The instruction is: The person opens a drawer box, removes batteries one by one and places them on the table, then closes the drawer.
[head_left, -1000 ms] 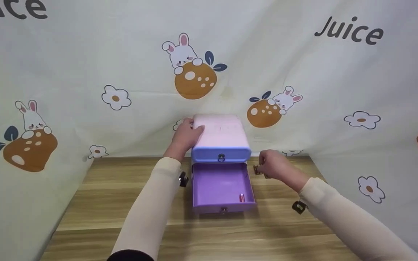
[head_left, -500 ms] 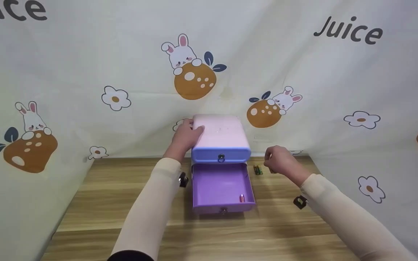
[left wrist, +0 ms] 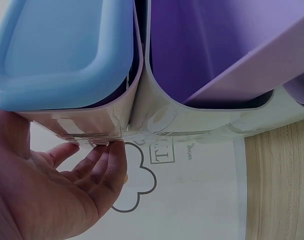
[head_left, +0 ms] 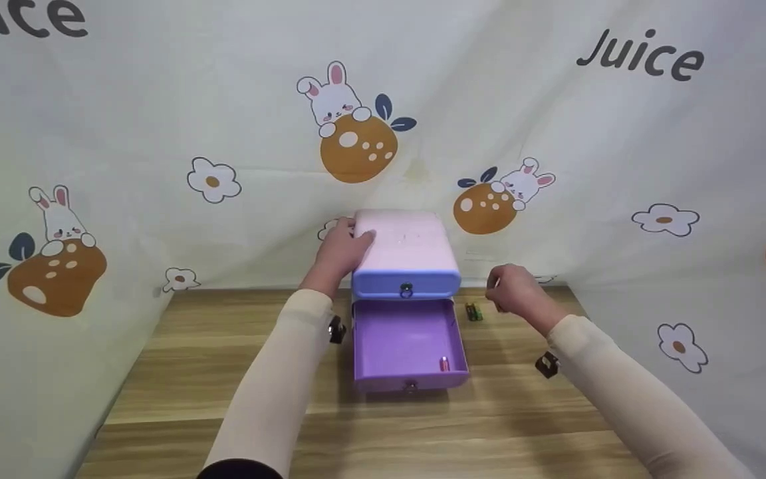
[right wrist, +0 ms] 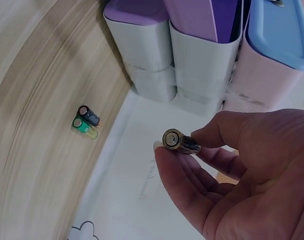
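Observation:
A battery [right wrist: 181,141] with a gold-and-dark casing is pinched between the thumb and fingertips of my right hand [head_left: 518,293], raised above the table to the right of the drawer unit [head_left: 404,241]. Two more batteries, one green [right wrist: 84,128] and one black [right wrist: 89,115], lie side by side on the table close to that hand. My left hand [head_left: 343,247] holds the pink top section by its left side, thumb over the upper edge and bent fingers [left wrist: 110,172] against the wall. Below, a purple drawer [head_left: 396,339] is pulled out, with a small red battery [head_left: 445,364] in its front right corner.
The blue drawer [head_left: 383,285] at the top is closed, a ring pull on its front. Behind the wooden table [head_left: 237,379] hangs a printed cloth [head_left: 256,120], which also covers both sides. The unit stands near the table's back edge.
My right hand has risen away from the batteries on the table, up and slightly right, with one battery in its fingers. The left hand and the drawers have stayed in place.

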`<state>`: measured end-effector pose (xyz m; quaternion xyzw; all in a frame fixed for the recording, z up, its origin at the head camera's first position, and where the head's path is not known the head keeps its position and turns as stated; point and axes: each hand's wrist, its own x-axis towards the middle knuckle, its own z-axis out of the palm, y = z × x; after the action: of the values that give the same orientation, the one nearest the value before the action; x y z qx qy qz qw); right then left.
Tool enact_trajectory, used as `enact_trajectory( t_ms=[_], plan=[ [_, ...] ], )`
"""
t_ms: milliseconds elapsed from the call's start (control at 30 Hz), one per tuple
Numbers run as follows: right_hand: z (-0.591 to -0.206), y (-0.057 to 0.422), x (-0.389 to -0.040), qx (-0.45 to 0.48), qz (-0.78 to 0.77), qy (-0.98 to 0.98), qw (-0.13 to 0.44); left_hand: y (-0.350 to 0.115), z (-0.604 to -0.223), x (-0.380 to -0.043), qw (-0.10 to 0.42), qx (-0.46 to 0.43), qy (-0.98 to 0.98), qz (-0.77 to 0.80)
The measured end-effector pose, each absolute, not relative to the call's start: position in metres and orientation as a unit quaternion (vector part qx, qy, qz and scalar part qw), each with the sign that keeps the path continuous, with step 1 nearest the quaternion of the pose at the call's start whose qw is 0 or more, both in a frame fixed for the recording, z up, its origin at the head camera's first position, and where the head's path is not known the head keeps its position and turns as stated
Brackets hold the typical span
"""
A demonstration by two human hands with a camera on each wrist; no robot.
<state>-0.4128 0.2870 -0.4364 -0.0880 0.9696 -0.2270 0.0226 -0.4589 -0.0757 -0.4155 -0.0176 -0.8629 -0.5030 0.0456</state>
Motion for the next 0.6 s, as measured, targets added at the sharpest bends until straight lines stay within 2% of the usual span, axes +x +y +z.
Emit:
enact_trajectory(
  t_ms=[600],
  plan=[
    [-0.455, 0.299, -0.43, -0.077, -0.244, 0.967, 0.0, -0.076, -0.418, -0.462, 0.049, -0.022, -0.868, -0.494]
  ],
)
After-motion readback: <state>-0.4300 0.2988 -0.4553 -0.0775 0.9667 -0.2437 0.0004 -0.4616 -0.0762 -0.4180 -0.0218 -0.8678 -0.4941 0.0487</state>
